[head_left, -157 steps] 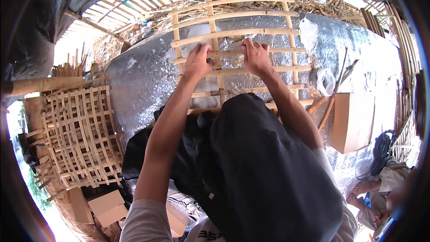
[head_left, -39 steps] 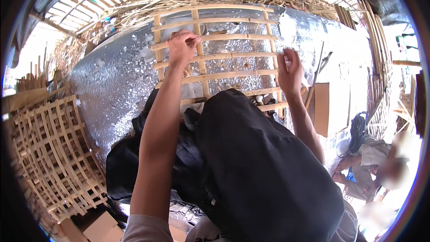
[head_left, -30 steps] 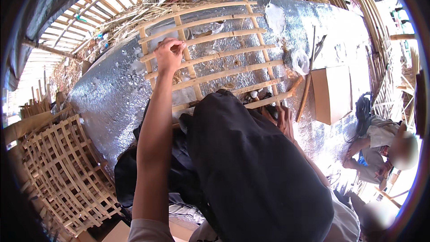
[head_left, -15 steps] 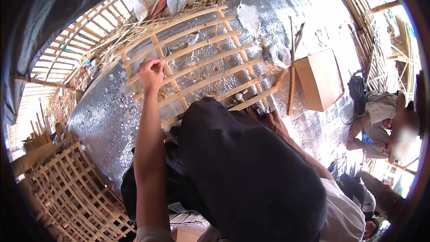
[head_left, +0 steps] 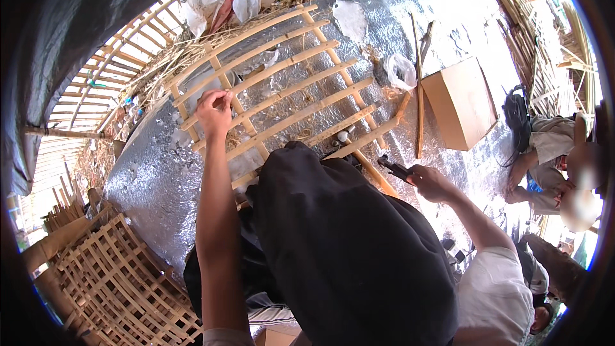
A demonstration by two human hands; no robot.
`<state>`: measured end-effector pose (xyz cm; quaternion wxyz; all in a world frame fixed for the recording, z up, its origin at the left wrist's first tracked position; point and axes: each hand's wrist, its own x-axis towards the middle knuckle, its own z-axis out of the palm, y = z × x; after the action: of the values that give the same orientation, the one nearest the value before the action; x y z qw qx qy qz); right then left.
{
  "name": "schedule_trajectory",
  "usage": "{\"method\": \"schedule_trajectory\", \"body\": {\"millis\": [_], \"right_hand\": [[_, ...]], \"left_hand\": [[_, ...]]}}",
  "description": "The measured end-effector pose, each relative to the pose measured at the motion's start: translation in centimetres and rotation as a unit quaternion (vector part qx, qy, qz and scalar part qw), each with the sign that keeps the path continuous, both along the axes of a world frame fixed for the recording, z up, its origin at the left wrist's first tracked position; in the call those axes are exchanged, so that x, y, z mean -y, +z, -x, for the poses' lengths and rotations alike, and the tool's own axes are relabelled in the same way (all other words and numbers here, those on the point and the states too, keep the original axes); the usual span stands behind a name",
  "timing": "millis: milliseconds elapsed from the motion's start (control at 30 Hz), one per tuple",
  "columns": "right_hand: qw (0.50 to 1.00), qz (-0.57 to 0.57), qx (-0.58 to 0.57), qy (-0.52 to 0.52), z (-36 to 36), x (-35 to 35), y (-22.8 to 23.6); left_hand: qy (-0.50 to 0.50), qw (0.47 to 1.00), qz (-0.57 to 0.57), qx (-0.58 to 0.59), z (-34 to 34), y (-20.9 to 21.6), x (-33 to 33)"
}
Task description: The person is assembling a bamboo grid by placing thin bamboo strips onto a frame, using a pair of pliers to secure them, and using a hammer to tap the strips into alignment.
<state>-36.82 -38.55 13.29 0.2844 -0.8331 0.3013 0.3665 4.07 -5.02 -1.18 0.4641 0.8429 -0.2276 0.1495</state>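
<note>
A lattice of pale bamboo strips (head_left: 301, 56) lies in front of me over a silver foil sheet (head_left: 150, 173). My left hand (head_left: 214, 113) is at the lattice's left part, thumb and fingers pinched together by a crossing of strips. What the pinch holds, if anything, is too small to make out. My right hand (head_left: 430, 182) grips a black hand tool (head_left: 397, 170) that looks like pliers, held out beyond the lattice's near right corner. My knee in black cloth (head_left: 346, 237) hides part of the lattice's near edge.
A cardboard box (head_left: 458, 102) stands on the foil at the right, beside a long thin stick (head_left: 419, 90) and a clear plastic bag (head_left: 400, 72). A woven bamboo panel (head_left: 128, 275) lies at the lower left. Another person (head_left: 551, 147) sits at the far right.
My right hand has come out from behind my knee, moving right with the black tool, now in plain view. My left hand stays pinched by the same part of the lattice.
</note>
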Motion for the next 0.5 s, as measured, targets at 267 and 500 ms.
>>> {"method": "schedule_trajectory", "body": {"millis": [267, 500], "right_hand": [[0.965, -0.122, 0.096, -0.211, 1.1, 0.3, -1.6], [0.895, -0.333, 0.118, -0.273, -4.2, 0.6, -1.7]], "left_hand": [[0.017, 1.000, 0.000, -0.014, -0.1, 0.0, 0.1], [0.046, 0.998, -0.040, 0.007, 0.0, -0.9, -0.2]]}}
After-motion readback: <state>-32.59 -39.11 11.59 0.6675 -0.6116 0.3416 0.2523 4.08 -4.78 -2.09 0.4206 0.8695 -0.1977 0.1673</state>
